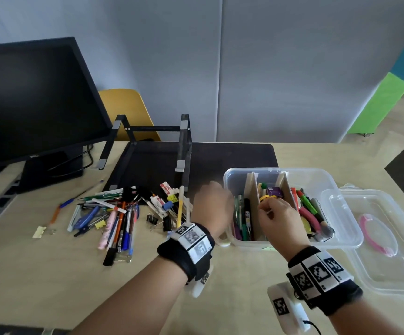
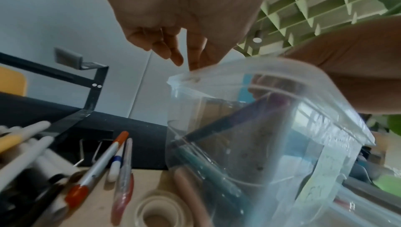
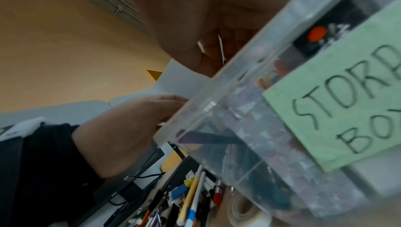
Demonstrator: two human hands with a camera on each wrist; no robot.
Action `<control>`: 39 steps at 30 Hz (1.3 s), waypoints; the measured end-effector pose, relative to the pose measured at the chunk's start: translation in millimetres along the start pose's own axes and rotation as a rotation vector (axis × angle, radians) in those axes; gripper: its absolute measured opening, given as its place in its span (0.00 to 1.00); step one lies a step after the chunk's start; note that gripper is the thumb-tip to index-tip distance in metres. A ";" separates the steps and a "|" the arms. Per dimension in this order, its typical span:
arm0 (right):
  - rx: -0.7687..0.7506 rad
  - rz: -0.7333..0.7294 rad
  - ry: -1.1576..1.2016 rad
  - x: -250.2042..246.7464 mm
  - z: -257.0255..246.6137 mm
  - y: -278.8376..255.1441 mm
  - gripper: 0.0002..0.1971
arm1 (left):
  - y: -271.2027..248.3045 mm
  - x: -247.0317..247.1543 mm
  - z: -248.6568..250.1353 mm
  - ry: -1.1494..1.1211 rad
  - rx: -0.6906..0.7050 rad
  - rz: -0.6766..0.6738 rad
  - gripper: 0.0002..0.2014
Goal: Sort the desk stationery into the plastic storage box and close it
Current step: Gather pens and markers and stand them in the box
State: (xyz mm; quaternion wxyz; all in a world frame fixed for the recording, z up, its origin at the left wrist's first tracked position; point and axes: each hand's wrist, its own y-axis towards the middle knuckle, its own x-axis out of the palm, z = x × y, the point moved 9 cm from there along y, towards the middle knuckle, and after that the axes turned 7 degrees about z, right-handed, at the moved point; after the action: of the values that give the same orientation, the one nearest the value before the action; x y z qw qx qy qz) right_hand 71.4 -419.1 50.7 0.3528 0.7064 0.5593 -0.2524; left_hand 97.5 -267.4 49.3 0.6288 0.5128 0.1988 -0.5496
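1. The plastic storage box (image 1: 317,175) is a clear, thin-walled tub with rounded corners and a flared rim. It sits open on the pale wooden desk (image 1: 51,274), directly under both hands.
2. Two flat brown dividers (image 1: 250,189) split it into three bays, each holding pens and markers. A green paper label (image 3: 338,97) with handwritten letters is stuck to its near wall.
3. The left hand (image 1: 211,204) hangs over the box's left rim with fingers loosely extended downward, holding nothing; one fingertip is at the rim's corner.
4. The right hand (image 1: 279,213) hovers over the middle bay, curled, pinching something small and white that is too blurred to name.
5. The loose pile of pens (image 1: 118,213) and binder clips lies left of the left hand.
6. The clear lid (image 1: 389,238), upturned, lies right of the right hand, just beside the box.
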 end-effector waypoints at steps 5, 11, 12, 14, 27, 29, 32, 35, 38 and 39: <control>-0.016 0.031 0.042 7.2 -30.7 -0.3 0.05 | -14.4 -25.6 -34.5 -0.184 -0.108 0.052 0.10; -0.082 0.019 0.066 26.3 -79.7 -1.5 0.04 | -36.5 -36.3 -113.7 -0.026 -0.303 -0.141 0.09; -0.082 0.001 0.068 32.6 -86.5 -2.6 0.04 | -40.5 -34.5 -127.7 0.018 -0.320 -0.205 0.10; -0.070 -0.061 0.066 49.1 -97.2 -5.8 0.04 | -47.3 -32.8 -153.1 0.061 -0.368 -0.300 0.10; 0.324 -0.348 -0.159 182.3 -72.8 -6.5 0.10 | -79.7 -63.8 -279.6 0.168 -0.679 -0.465 0.07; 0.345 -0.346 -0.192 191.6 -72.9 -4.6 0.10 | -82.6 -64.5 -288.2 0.147 -0.691 -0.461 0.06; 0.365 -0.345 -0.204 200.9 -79.0 -0.8 0.10 | -85.8 -59.4 -291.3 0.159 -0.666 -0.490 0.08; 0.375 -0.370 -0.238 211.0 -83.7 2.6 0.11 | -85.8 -49.6 -284.9 0.188 -0.626 -0.525 0.09; 0.412 -0.384 -0.251 218.6 -83.4 2.8 0.12 | -83.8 -40.3 -281.0 0.187 -0.605 -0.519 0.08; 0.425 -0.381 -0.247 219.4 -83.4 2.6 0.13 | -82.9 -38.6 -280.2 0.192 -0.591 -0.516 0.08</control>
State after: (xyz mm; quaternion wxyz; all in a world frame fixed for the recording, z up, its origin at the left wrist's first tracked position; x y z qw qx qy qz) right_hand 124.9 -220.0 -61.5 0.2088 0.6106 0.5693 -0.5094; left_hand 99.0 4.1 -65.3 0.5693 0.2923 0.5281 -0.5582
